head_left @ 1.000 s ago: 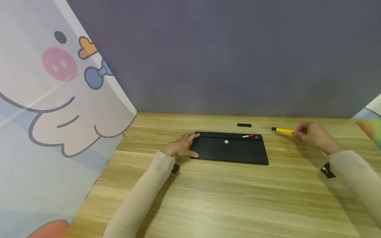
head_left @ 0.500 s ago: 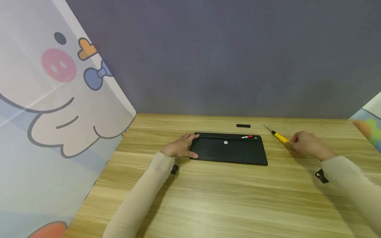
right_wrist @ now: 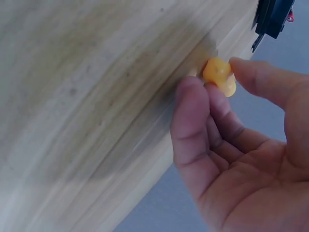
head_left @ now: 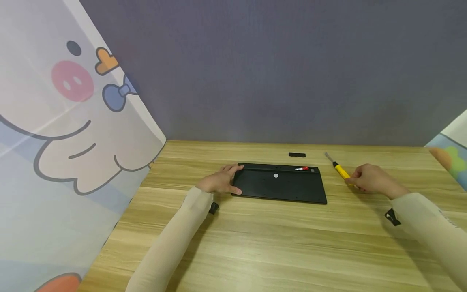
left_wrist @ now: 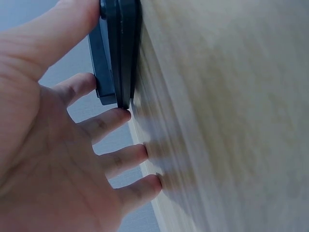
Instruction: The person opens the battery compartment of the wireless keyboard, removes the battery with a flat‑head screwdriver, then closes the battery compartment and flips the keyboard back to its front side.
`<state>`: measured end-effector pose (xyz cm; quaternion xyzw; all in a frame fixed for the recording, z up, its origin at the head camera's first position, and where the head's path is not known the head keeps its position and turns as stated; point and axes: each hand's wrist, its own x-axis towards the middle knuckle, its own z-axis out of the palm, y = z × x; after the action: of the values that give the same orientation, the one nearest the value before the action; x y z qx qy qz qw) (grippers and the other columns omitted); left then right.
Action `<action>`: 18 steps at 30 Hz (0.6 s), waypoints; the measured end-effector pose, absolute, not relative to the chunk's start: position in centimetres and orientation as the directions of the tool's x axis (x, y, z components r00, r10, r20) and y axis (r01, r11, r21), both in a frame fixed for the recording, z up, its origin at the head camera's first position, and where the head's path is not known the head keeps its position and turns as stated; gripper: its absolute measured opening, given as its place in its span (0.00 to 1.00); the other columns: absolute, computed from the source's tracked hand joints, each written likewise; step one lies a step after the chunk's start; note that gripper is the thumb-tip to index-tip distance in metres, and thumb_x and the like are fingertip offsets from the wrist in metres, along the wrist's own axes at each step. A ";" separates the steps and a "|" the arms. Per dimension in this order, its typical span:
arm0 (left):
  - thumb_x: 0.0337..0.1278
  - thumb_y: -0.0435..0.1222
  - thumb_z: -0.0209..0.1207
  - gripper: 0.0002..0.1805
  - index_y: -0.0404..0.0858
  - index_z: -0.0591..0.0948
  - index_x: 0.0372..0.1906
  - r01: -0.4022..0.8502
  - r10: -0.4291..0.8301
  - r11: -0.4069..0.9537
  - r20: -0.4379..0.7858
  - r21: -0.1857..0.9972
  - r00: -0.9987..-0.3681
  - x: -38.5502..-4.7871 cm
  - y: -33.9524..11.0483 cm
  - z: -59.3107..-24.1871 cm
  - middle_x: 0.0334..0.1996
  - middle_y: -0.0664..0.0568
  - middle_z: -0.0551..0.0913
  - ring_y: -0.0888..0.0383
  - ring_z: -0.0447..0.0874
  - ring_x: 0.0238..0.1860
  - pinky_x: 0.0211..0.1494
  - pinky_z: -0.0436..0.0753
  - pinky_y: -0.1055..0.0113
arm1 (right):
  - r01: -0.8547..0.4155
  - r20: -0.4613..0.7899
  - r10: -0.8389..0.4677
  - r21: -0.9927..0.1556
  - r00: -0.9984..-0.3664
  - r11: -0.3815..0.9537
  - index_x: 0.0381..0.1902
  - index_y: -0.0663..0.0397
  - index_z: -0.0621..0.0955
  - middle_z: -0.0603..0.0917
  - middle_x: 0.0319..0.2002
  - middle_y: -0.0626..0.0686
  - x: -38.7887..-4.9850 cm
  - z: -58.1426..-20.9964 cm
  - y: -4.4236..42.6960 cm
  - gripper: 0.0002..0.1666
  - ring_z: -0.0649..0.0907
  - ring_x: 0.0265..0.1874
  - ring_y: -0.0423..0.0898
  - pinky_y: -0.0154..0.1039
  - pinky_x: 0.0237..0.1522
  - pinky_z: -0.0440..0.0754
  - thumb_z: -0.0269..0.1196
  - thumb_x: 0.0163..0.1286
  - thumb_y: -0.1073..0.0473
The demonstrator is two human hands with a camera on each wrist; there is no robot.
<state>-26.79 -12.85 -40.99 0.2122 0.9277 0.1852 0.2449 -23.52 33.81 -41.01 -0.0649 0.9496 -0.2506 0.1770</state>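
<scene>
A flat black keyboard (head_left: 281, 186), seemingly underside up, lies on the wooden table, with a thick ridge along its far edge and a round white sticker. At its left end rests my left hand (head_left: 220, 180), fingers spread; in the left wrist view the thumb lies on the keyboard (left_wrist: 116, 53) and other fingertips touch its edge and the table. To the right, my right hand (head_left: 372, 179) pinches the yellow handle of a screwdriver (head_left: 341, 171) between thumb and fingers. Its metal tip points away and leftward, low over or on the table. The right wrist view shows the handle's end (right_wrist: 218, 72).
On the keyboard's ridge sits a small red-and-silver cylinder (head_left: 301, 168), too small to identify surely. Beyond the keyboard lies a short black strip (head_left: 297, 155). A grey panel (head_left: 292, 73) rises behind the table, and a cartoon-printed panel (head_left: 120, 150) stands at left.
My right hand has come down and toward me with the screwdriver, whose tip has swung from pointing left to pointing farther away. The left hand stays on the keyboard.
</scene>
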 end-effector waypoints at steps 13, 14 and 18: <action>0.51 0.53 0.64 0.51 0.57 0.47 0.75 0.313 0.492 0.838 -0.371 0.448 -0.787 -26.9 -12.9 -41.2 0.74 0.51 0.41 0.43 0.37 0.72 0.64 0.59 0.42 | -0.024 -0.361 -0.208 -0.454 -0.909 0.891 0.15 0.53 0.77 0.71 0.12 0.46 -23.1 -40.8 33.6 0.22 0.70 0.13 0.41 0.38 0.19 0.69 0.59 0.66 0.49; 0.51 0.53 0.64 0.51 0.57 0.47 0.75 0.311 0.491 0.838 -0.372 0.448 -0.788 -26.9 -12.9 -41.2 0.74 0.51 0.41 0.44 0.37 0.72 0.64 0.59 0.42 | -0.028 -0.356 -0.208 -0.451 -0.911 0.892 0.15 0.53 0.77 0.71 0.11 0.46 -23.0 -40.8 33.7 0.22 0.69 0.12 0.41 0.38 0.18 0.69 0.59 0.66 0.49; 0.51 0.53 0.64 0.51 0.57 0.47 0.75 0.311 0.488 0.841 -0.372 0.443 -0.789 -26.9 -13.0 -41.3 0.74 0.51 0.42 0.44 0.37 0.73 0.64 0.59 0.43 | -0.035 -0.340 -0.204 -0.443 -0.918 0.896 0.14 0.53 0.78 0.72 0.10 0.46 -22.8 -40.7 33.9 0.24 0.70 0.12 0.41 0.38 0.19 0.69 0.59 0.66 0.47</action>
<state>-26.95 -12.95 -41.25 0.2153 0.9281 0.1824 0.2430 -22.78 33.90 -40.73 -0.0625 0.9544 -0.2196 0.1924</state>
